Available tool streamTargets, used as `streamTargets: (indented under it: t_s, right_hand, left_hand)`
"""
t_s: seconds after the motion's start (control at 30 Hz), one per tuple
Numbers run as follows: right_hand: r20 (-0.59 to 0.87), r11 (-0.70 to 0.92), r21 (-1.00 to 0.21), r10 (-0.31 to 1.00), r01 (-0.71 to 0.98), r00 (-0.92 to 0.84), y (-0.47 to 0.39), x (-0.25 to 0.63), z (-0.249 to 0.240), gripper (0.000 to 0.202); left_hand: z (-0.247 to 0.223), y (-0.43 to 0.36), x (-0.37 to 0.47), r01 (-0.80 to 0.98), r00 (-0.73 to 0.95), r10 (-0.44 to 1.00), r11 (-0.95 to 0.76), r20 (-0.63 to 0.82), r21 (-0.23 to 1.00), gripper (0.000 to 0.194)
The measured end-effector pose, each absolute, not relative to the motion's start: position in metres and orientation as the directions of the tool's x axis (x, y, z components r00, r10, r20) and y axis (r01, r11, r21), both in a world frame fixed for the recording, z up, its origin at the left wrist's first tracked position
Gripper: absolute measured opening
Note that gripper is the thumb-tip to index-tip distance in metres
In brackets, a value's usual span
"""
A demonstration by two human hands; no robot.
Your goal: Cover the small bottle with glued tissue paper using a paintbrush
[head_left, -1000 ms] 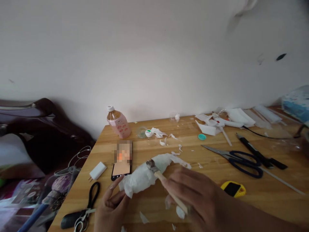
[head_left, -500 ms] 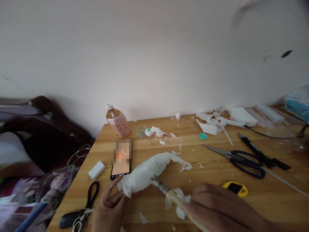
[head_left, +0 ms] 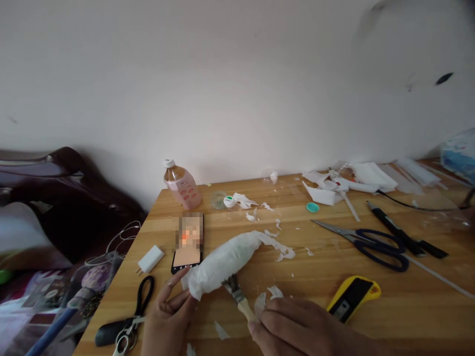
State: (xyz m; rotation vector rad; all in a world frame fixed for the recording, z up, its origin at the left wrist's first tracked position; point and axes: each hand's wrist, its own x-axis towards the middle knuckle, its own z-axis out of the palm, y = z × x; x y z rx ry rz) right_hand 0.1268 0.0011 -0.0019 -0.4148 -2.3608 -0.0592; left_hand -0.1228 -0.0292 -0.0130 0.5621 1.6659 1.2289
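A long white form wrapped in damp-looking tissue paper (head_left: 228, 262) lies slantwise on the table, with a ragged paper tail at its far right end. My left hand (head_left: 168, 311) grips its near left end, thumb and fingers bent around the paper. In my right hand (head_left: 293, 326) is a paintbrush (head_left: 245, 306) with a pale wooden handle. Its dark bristles touch the lower side of the form, left of the middle. Torn paper scraps (head_left: 275, 292) lie by my right fingers.
A phone (head_left: 187, 259), a white charger plug (head_left: 151, 259) and keys on a black strap (head_left: 126, 336) lie at left. A pink-labelled bottle (head_left: 182, 185) stands behind. Scissors (head_left: 382, 247), a yellow utility knife (head_left: 354, 296) and a black pen (head_left: 395, 227) lie at right.
The brush has shifted left along the lower side of the form, and my right hand has moved left and down, uncovering more of the utility knife. My left hand stays on the form's end.
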Motion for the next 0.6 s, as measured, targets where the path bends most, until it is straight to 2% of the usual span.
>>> streamTargets:
  t_s: [0.1,0.23,0.37,0.47,0.6]
  right_hand:
    - [0.644,0.934,-0.132,0.336,0.332,-0.687,0.006,0.131,-0.001,0.018]
    - [0.683,0.923,-0.252,0.381,0.289,-0.623,0.02,0.144,0.008,0.029]
    - [0.613,0.839,-0.391,0.545,0.379,-0.573,0.028,0.163,0.023,0.028]
    - [0.612,0.73,-0.544,0.682,0.412,-0.401,0.03,0.168,0.032,0.023]
    - [0.625,0.63,-0.644,0.76,0.434,-0.175,0.04,0.16,0.034,0.015]
  left_hand:
    - [-0.013,-0.029,-0.125,-0.173,-0.444,0.788,0.392,-0.427,0.904,0.089]
    - [-0.013,-0.028,-0.127,-0.169,-0.429,0.802,0.381,-0.416,0.909,0.091]
    - [-0.013,-0.027,-0.127,-0.182,-0.43,0.798,0.381,-0.422,0.906,0.091]
    - [-0.011,-0.027,-0.126,-0.193,-0.455,0.79,0.363,-0.411,0.912,0.088]
    - [-0.009,-0.026,-0.125,-0.204,-0.467,0.783,0.357,-0.411,0.911,0.083]
